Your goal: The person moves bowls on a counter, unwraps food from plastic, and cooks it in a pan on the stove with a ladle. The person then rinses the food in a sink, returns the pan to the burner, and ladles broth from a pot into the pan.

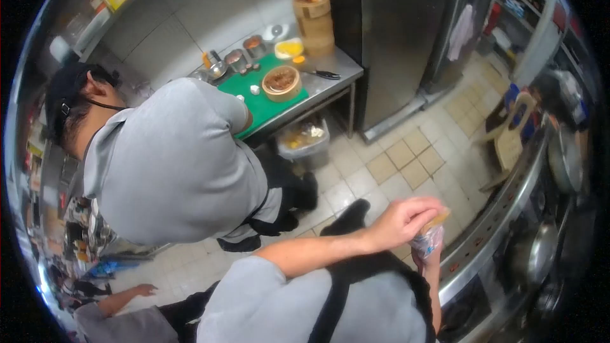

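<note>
At the lower right, my left hand (pixel 405 220) reaches across my front. Its fingers are closed together at the top of a clear plastic bag (pixel 429 241), where a tan-orange piece (pixel 438 217) shows; its kind is too blurred to tell. Just below, my right hand (pixel 419 262) is wrapped round the lower part of the bag, mostly hidden behind it. Both hands are close together, beside the metal edge of the stove counter (pixel 454 279).
A co-worker in a grey shirt (pixel 171 159) bends over a green cutting board (pixel 270 107) bearing a bamboo steamer (pixel 281 84). A tub of scraps (pixel 304 143) stands beneath. Pans (pixel 541 253) line the right. Another person's arm (pixel 121 298) shows lower left. A beige plastic chair (pixel 511 136) stands beyond.
</note>
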Demonstrator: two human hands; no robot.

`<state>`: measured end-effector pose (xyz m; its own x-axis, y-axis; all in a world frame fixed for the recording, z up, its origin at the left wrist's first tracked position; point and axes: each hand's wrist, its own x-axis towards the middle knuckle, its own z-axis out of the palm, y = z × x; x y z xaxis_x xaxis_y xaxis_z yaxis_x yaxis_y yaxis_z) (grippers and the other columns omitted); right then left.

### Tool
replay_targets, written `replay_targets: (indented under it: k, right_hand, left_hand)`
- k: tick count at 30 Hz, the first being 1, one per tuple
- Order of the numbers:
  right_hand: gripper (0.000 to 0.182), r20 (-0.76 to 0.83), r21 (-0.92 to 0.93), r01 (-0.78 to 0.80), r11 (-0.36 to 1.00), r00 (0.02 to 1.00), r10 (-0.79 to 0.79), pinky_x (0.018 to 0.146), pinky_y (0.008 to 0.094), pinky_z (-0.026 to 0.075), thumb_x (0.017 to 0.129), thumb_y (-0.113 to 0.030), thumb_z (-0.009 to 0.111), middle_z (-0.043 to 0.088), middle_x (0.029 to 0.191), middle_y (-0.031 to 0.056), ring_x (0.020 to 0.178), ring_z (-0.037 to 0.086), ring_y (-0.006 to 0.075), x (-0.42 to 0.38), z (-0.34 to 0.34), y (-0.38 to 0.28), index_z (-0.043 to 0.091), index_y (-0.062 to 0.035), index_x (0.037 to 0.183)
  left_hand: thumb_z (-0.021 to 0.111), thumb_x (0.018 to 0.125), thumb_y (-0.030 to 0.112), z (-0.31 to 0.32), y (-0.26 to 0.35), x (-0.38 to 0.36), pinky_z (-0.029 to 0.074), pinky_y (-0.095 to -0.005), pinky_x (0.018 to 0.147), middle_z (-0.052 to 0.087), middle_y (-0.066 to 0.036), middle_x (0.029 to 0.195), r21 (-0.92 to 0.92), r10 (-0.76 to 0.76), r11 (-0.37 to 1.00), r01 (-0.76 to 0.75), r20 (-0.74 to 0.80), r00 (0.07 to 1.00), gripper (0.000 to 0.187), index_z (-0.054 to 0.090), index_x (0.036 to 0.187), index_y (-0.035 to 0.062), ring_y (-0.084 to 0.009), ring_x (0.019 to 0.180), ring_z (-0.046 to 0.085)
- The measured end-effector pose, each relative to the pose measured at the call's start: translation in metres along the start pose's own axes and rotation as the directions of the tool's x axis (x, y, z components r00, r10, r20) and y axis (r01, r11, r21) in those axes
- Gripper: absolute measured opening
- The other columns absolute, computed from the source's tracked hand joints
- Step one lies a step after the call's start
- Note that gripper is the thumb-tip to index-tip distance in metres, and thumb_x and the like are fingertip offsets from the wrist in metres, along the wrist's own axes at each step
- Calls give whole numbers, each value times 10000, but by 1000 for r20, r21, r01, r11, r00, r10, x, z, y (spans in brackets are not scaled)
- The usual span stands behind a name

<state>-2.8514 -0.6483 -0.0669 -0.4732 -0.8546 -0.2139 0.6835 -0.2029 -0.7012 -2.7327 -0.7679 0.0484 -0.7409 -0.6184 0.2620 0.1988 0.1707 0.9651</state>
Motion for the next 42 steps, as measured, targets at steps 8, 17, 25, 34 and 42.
replay_targets:
  k: [8,17,25,34,42]
  right_hand:
    - [574,105,-303,56,951,994,-25,759,276,502,787,-246,798,574,1078,35,943,581,140,79,33,-25,505,-35,1233]
    - [522,6,-613,267,744,943,-333,828,297,479,842,-219,739,558,1114,67,988,562,177,199,122,-53,491,-8,1250]
    - [519,-157,-446,16,895,983,-95,845,306,495,813,-183,760,591,1107,67,995,585,175,255,116,-37,523,-18,1244]
    - [403,-164,-389,-3,921,984,-67,621,265,511,812,-222,772,608,997,45,801,604,139,291,148,-21,577,-37,1111]
    - [363,-118,-521,45,852,985,-125,391,217,376,835,-282,740,608,814,39,552,536,84,324,142,-17,574,-33,1041]
  left_hand:
    - [570,953,121,-44,-32,73,513,-301,794,670,-130,1014,7,-62,998,62,-2,998,173,624,1063,-1,-191,933,654]
    - [579,935,104,-109,-91,202,491,-327,804,624,-130,960,-116,154,980,-163,-83,985,123,610,991,-1,-261,923,623]
    - [571,954,226,-147,-120,234,323,-500,1047,641,-83,1057,21,-17,1000,14,137,990,193,630,1013,52,-316,1216,514]
    - [574,968,166,-172,-136,242,387,-307,1023,594,-123,1234,-617,-247,757,216,36,968,235,596,1149,18,-171,1235,472]
    - [532,994,194,-213,-163,239,460,-300,923,609,-80,1153,-400,-53,916,25,-59,997,271,579,1176,0,-141,1065,559]
